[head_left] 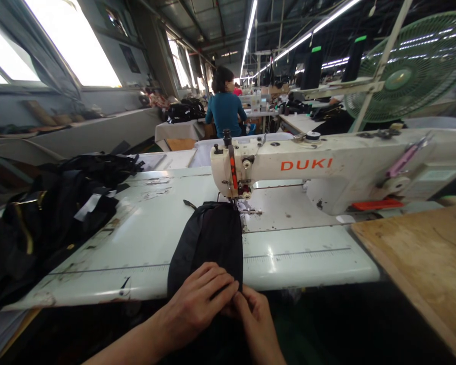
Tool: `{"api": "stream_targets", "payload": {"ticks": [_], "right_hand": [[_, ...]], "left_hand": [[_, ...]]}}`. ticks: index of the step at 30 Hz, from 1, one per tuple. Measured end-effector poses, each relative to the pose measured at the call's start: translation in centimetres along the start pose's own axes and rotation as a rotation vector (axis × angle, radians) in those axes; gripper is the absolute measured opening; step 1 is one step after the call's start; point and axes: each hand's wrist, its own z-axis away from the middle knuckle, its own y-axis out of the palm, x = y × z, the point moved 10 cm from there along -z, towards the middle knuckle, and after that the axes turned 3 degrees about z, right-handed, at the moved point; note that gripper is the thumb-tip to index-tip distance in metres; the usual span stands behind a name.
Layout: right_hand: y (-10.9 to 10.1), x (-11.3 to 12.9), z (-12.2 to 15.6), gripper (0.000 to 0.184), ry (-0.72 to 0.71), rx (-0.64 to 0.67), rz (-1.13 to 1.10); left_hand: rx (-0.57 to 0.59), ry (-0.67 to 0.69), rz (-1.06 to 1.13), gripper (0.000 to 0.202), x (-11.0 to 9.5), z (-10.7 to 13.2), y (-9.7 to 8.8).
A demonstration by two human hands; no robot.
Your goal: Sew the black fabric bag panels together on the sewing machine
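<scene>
A piece of black fabric (213,238) lies on the sewing table, its far end under the needle area of a white sewing machine (266,167). The near end hangs over the table's front edge. My left hand (201,296) rests on the fabric near that edge, its fingers bent over the cloth and gripping it. Close against it, my right hand (254,314) pinches the fabric's right edge between thumb and fingers. The fingertips of both hands nearly meet, and the cloth between them is partly hidden.
Black fabric pieces (68,203) are heaped on the table's left side. A wooden board (421,253) stands at the right, with a green fan (403,76) behind the machine. Farther back sits a person in a blue top (226,112). A printed ruler (300,253) runs along the front edge.
</scene>
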Motion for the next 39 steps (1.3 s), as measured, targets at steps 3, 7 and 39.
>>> {"api": "stream_targets", "payload": {"ticks": [3,7,39], "right_hand": [[-0.1,0.1,0.0,0.036,-0.007,0.002,0.021],[-0.1,0.2,-0.1,0.030,-0.033,0.033,0.073],[2.7,11.1,1.6,0.026,-1.305,0.235,1.363]], "left_hand": [[0.014,0.012,0.016,0.024,-0.2,-0.2,0.1],[0.037,0.011,0.012,0.024,-0.4,-0.8,-0.2],[-0.429,-1.131,0.731,0.046,17.5,7.1,-5.2]]}}
